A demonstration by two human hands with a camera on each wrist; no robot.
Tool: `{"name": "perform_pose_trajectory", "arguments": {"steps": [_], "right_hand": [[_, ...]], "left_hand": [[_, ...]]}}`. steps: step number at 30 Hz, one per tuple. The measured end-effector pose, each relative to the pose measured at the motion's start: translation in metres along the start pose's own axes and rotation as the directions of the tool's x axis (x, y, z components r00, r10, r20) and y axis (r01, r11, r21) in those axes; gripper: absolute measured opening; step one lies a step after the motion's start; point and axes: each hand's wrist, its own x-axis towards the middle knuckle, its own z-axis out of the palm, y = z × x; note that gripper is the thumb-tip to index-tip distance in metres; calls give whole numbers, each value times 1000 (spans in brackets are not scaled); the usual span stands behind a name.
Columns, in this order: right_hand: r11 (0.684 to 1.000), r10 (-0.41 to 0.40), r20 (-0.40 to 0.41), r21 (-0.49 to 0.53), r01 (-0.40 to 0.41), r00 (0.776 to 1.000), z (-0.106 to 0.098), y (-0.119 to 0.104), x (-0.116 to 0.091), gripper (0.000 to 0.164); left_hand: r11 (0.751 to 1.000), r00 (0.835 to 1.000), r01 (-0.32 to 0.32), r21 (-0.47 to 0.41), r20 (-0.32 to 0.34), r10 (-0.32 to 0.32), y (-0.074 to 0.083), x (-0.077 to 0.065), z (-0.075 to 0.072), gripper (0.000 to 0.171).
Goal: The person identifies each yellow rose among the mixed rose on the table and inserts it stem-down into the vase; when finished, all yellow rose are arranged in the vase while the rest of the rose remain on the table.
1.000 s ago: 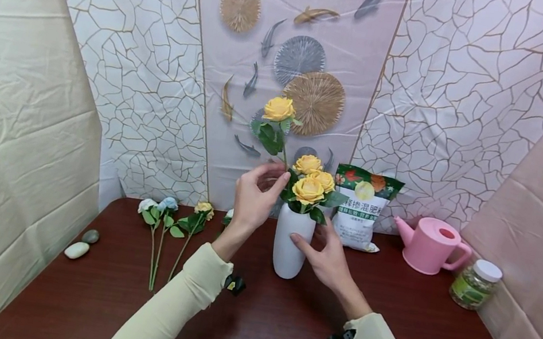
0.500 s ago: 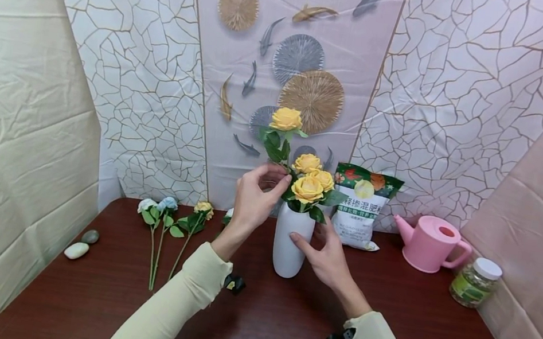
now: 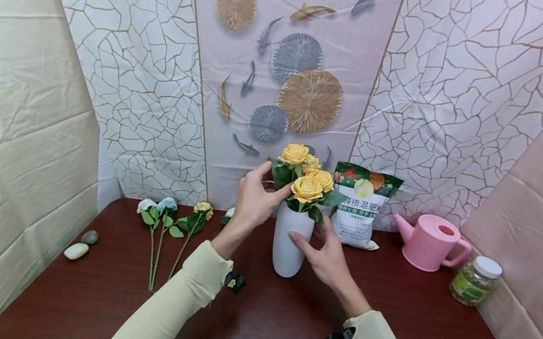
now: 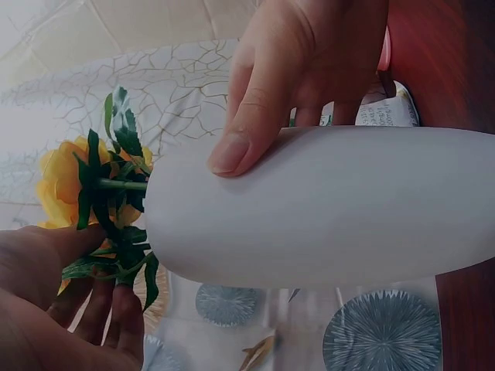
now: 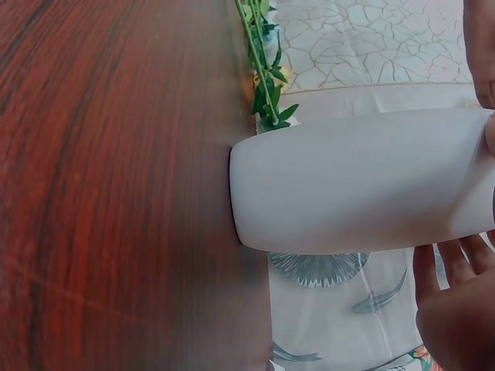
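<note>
A white vase stands upright on the table and holds several yellow roses. My right hand grips the vase's right side, its thumb lying across the front near the mouth. My left hand is at the left of the blooms and holds one yellow rose low, among the leaves under its head. In the left wrist view thumb and fingers lie around green leaves just outside the vase mouth. The lower stems are hidden inside the vase.
Loose artificial roses, white, blue and yellow, lie at the back left. Two stones sit at the left edge. A fertilizer bag, a pink watering can and a lidded jar stand on the right.
The rose in my left hand has gone down and slightly right, its head now level with the other blooms. My right hand has stayed on the vase.
</note>
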Motion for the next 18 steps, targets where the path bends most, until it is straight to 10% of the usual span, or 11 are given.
{"name": "perform_pose_trajectory", "arguments": {"steps": [18], "right_hand": [[1000,-3,-11,-9,3,1000,1,0,0,69]], "left_hand": [[999,994,32,-30,-105,-35,-4,6,7,20]]}}
